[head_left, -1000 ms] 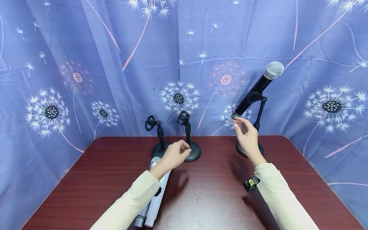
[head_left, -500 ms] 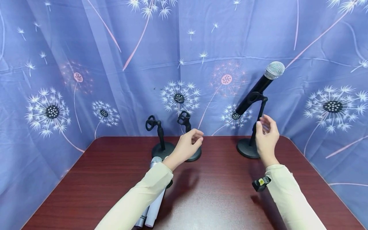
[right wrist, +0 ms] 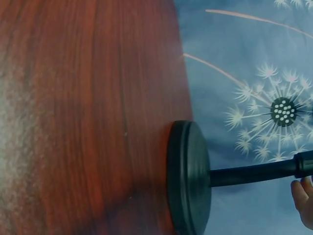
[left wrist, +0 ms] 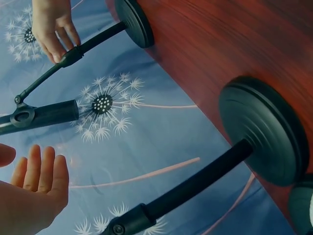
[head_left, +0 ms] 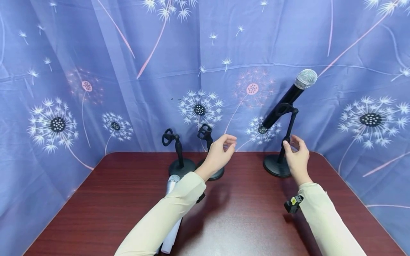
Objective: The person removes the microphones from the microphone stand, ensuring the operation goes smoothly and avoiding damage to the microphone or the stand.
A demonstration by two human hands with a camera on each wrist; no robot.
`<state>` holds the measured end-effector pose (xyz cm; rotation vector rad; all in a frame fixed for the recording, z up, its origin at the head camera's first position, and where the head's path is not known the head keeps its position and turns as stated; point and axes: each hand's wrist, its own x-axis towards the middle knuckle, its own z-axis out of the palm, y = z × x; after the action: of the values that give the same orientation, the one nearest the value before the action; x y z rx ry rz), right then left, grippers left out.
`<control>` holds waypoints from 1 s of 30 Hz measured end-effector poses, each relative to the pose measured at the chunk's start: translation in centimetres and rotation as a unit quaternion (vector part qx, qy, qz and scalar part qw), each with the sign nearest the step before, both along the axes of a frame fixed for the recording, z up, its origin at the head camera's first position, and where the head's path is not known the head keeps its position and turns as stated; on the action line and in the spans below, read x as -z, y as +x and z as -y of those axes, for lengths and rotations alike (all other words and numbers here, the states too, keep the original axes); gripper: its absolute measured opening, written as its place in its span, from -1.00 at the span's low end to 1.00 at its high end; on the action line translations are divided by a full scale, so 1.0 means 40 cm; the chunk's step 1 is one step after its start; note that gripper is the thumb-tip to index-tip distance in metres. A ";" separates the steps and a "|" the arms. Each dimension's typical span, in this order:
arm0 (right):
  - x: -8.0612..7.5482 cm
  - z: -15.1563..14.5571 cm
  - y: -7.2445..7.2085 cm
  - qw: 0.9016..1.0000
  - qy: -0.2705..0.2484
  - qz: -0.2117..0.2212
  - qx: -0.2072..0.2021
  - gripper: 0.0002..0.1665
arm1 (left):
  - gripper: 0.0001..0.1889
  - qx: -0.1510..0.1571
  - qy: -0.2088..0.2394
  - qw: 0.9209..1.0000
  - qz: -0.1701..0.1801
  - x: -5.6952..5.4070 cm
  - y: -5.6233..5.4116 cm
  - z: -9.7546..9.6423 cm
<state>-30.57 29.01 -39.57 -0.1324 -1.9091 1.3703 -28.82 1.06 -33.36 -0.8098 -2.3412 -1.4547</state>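
Observation:
My right hand (head_left: 298, 161) holds the collar of the right-hand microphone stand (head_left: 277, 166), thumb and fingertips at the black pole. Clipped high on that stand, a black microphone (head_left: 286, 99) with a silver mesh head tilts up to the right. The left wrist view shows the right hand (left wrist: 51, 24) with its fingers at the collar. My left hand (head_left: 220, 152) hovers in front of the middle microphone stand (head_left: 205, 132), holding nothing, with fingers loosely bent. Its forearm partly covers a silvery-white microphone (head_left: 173, 182) and a white one (head_left: 171, 236) lying on the table.
Another black stand (head_left: 181, 165) with a bare clip stands left of the middle one. All stand near the back edge of the dark red wooden table (head_left: 96, 199). A blue curtain (head_left: 153, 99) with dandelion prints hangs close behind.
My right hand has left the microphone's lower end and come down and right to the stand's collar. My left hand has moved right and up, away from the middle stand's pole.

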 end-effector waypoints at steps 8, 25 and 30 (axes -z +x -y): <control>0.011 -0.002 -0.013 0.998 0.052 0.026 0.039 -0.51 | -0.74 0.012 0.018 0.999 0.027 -0.027 -0.002 -0.038; 0.017 0.008 -0.024 0.997 0.042 0.038 0.061 -0.57 | -0.70 0.026 0.027 0.999 0.038 -0.057 -0.007 -0.070; 0.015 0.026 -0.025 0.997 0.043 0.027 0.050 -0.60 | -0.70 0.019 0.022 0.999 0.038 -0.063 -0.009 -0.067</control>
<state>-31.58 27.97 -40.17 -0.2204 -1.9757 1.2279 -29.18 3.73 -30.85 -0.8043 -2.3506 -1.5727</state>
